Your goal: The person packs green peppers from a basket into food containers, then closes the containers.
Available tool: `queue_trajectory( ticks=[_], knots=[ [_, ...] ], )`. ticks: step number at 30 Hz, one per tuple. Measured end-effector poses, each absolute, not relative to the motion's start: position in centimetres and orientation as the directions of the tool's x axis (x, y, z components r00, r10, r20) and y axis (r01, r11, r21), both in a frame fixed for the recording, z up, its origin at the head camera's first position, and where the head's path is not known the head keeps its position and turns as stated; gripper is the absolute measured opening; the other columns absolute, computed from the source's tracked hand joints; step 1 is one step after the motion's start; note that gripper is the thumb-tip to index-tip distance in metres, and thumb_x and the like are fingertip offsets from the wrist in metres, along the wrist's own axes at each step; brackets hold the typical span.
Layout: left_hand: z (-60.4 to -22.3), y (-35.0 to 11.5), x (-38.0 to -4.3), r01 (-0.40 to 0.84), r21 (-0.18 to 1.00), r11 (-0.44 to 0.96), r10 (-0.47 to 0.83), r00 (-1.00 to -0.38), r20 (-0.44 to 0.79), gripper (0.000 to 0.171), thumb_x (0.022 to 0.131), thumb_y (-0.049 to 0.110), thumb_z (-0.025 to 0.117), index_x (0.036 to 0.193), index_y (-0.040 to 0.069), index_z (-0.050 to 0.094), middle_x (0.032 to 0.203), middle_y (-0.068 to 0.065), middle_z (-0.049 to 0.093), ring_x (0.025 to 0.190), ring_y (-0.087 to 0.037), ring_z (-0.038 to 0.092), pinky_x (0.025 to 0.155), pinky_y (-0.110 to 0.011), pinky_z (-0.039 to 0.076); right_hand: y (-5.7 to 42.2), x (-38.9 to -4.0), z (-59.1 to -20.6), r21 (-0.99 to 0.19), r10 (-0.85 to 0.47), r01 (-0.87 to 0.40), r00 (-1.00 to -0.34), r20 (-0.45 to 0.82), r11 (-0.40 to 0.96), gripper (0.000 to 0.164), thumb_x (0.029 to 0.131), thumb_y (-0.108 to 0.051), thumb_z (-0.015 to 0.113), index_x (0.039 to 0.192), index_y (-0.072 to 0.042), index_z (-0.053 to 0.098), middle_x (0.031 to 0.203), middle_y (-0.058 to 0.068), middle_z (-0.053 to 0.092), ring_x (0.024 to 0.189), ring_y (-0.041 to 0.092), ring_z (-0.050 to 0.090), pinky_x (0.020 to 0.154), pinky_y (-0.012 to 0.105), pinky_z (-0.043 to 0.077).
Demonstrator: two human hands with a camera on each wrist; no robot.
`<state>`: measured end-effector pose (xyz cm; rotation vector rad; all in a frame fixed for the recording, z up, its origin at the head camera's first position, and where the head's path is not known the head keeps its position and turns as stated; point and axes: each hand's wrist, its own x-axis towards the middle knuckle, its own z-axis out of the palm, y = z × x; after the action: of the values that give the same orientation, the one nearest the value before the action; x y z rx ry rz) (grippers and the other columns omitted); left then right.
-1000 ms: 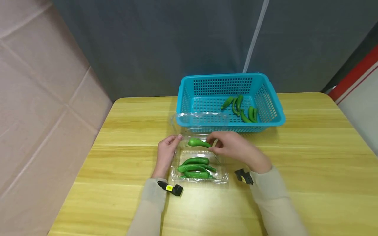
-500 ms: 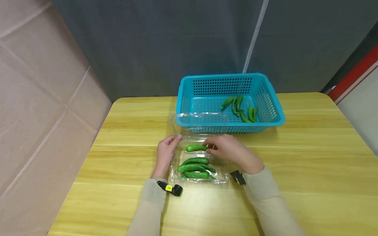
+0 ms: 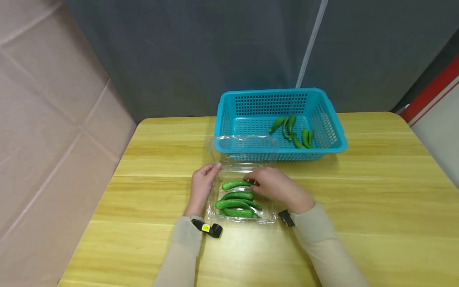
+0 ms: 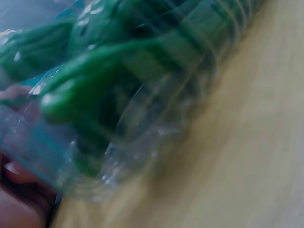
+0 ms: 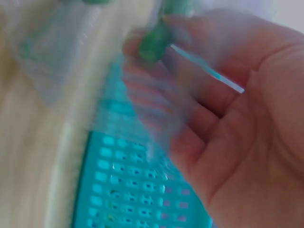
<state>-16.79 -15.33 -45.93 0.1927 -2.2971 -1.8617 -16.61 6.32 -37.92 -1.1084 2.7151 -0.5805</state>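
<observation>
A clear plastic clamshell box (image 3: 270, 217) stands in front of me with its lid raised at the back. Several long green peppers (image 3: 234, 203) lie side by side in its front part, also seen through the wall as green peppers (image 4: 90, 80) in the left wrist view. My left hand (image 3: 202, 185) pinches the box's left edge near the lid hinge. Inside the box, my right hand (image 3: 277, 187) holds another green pepper (image 3: 233, 185) by its right end, behind the others. The right wrist view, blurred, has the end of that pepper (image 5: 154, 45) between thumb and fingers.
A blue perforated basket (image 3: 279, 93) stands behind the box, with several green peppers (image 3: 291, 124) in its right half. The raised clear lid (image 3: 244, 145) overlaps its front wall. Everything rests on a wooden table (image 3: 387, 191), with a dark curtain (image 3: 201, 52) behind.
My right hand has moved down and toward me with its pepper, bringing it close behind the peppers in the box. The left hand has stayed at the box's edge.
</observation>
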Motion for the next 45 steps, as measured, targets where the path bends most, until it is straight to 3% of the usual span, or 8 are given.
queue_trajectory(
  ticks=[8, 28, 33, 40, 45],
  knots=[
    [-46.0, -15.3, -16.9, 0.024, 0.976, 0.218, -0.218, -0.973, 0.073, 0.043, 0.077, 0.05, 0.062, 0.084, 0.008, 0.07, 0.046, 0.002, 0.038, 0.038, -0.01, 0.031, 0.034, -0.025, 0.026, 5.3, -16.6, -39.0, -0.359, -0.721, -0.701, -0.685, 0.102, 0.616, 0.022, 0.081, -0.012, 0.064, 0.103, -0.011, 0.065, 0.094, -0.001, 0.065, 0.085, 0.013, 0.06, 0.076, 0.029, 0.047],
    [-46.0, -15.3, -16.9, 0.024, 0.972, 0.234, -0.221, -0.972, 0.077, 0.036, 0.078, 0.049, 0.061, 0.083, 0.014, 0.07, 0.046, 0.001, 0.039, 0.037, -0.011, 0.032, 0.034, -0.024, 0.026, 5.0, -16.6, -40.6, -0.342, -0.698, -0.702, -0.698, 0.157, 0.625, 0.018, 0.079, -0.008, 0.065, 0.096, -0.013, 0.067, 0.089, -0.003, 0.066, 0.078, 0.011, 0.061, 0.071, 0.025, 0.048],
    [-45.5, -15.4, -16.9, 0.002, 0.975, 0.222, -0.211, -0.976, 0.05, 0.034, 0.08, 0.044, 0.062, 0.084, 0.011, 0.07, 0.047, 0.002, 0.041, 0.038, -0.006, 0.034, 0.036, -0.023, 0.027, 5.0, -16.5, -40.6, -0.331, -0.684, -0.695, -0.709, 0.169, 0.639, 0.017, 0.079, -0.007, 0.065, 0.094, -0.013, 0.067, 0.087, -0.003, 0.066, 0.077, 0.011, 0.061, 0.069, 0.026, 0.048],
    [-42.6, -14.5, -15.6, -0.008, 0.975, 0.224, -0.198, -0.98, 0.037, 0.025, 0.087, 0.023, 0.06, 0.089, -0.001, 0.067, 0.048, 0.001, 0.041, 0.037, -0.003, 0.031, 0.036, -0.019, 0.027, 4.8, -16.3, -40.7, -0.312, -0.659, -0.671, -0.735, 0.16, 0.673, 0.017, 0.079, -0.006, 0.064, 0.094, -0.014, 0.068, 0.086, -0.003, 0.066, 0.079, 0.013, 0.061, 0.07, 0.03, 0.049],
    [-43.2, -14.8, -15.9, -0.02, 0.976, 0.219, -0.2, -0.979, 0.025, 0.027, 0.086, 0.027, 0.06, 0.089, 0.001, 0.067, 0.049, 0.0, 0.044, 0.038, -0.005, 0.032, 0.035, -0.02, 0.027, 4.6, -16.1, -40.6, -0.31, -0.655, -0.667, -0.739, 0.158, 0.678, 0.017, 0.079, -0.003, 0.062, 0.089, -0.014, 0.069, 0.081, -0.003, 0.065, 0.074, 0.013, 0.06, 0.067, 0.029, 0.048]
  ],
)
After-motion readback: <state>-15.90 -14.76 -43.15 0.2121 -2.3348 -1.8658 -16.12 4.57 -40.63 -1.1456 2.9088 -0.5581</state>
